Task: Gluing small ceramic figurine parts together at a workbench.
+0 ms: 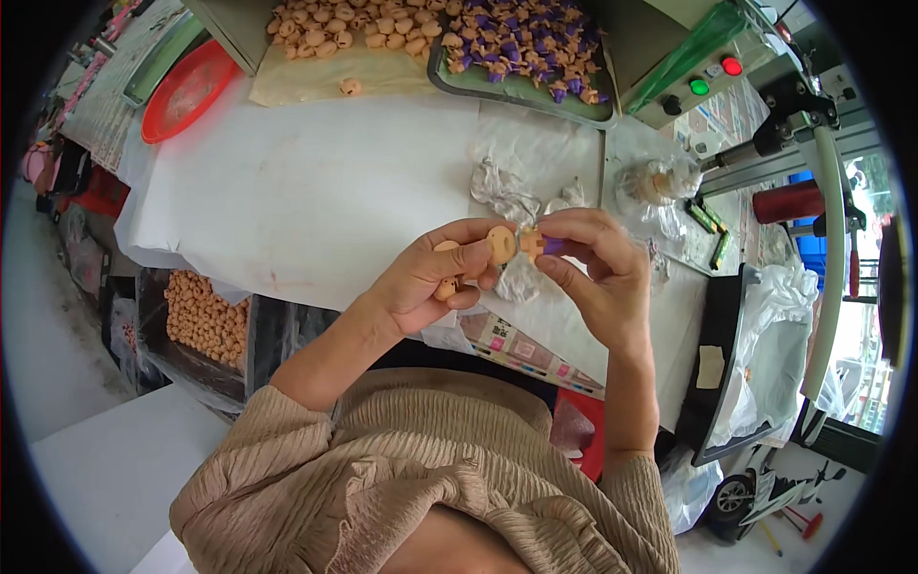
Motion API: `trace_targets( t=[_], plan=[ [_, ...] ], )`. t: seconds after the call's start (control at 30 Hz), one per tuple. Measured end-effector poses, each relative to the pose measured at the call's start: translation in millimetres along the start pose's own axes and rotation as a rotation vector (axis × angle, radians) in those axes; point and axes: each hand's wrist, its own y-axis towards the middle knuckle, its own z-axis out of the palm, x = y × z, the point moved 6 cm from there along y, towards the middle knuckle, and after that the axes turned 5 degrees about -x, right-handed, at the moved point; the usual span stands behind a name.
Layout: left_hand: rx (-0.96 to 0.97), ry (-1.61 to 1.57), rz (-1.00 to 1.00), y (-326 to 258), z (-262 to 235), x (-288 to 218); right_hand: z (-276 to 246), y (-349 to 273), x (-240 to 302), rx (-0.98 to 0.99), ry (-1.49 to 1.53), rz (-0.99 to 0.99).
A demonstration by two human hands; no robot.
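Note:
My left hand (417,279) pinches a small tan toy head (501,246) between thumb and fingers. More tan heads, one of them a toy head (446,288) lower down, are tucked in the same palm. Facing it, my right hand (613,279) grips a small toy body (532,244), tan with a purple part. Head and body are very close; whether they touch, I cannot tell. Below the hands, crumpled clear plastic or cloth (517,283) lies on the white-covered table (277,210).
At the back, tan heads (316,29) lie piled beside a dark tray (609,110) of purple-and-tan bodies. A red plate (191,91) sits far left. Lower left, a bin (153,330) holds many tan heads. On the right stand a press (741,153) with buttons and a plastic-lined black tray (727,368).

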Motion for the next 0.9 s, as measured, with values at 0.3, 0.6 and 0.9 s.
trace_targets(
  t=[0.3, 0.6, 0.9],
  plan=[
    [-0.062, 0.292, 0.114, 2.5, 23.1, 12.9, -21.5, -24.3, 9.1, 0.022, -0.23, -0.081],
    [-0.079, 0.398, 0.165, 7.9, 34.3, 12.2, -32.8, -26.9, 12.0, 0.006, -0.261, -0.242],
    [-0.047, 0.271, 0.065, 11.9, 48.3, 10.5, -47.9, -20.1, 36.2, -0.017, -0.467, -0.359]
  ],
)
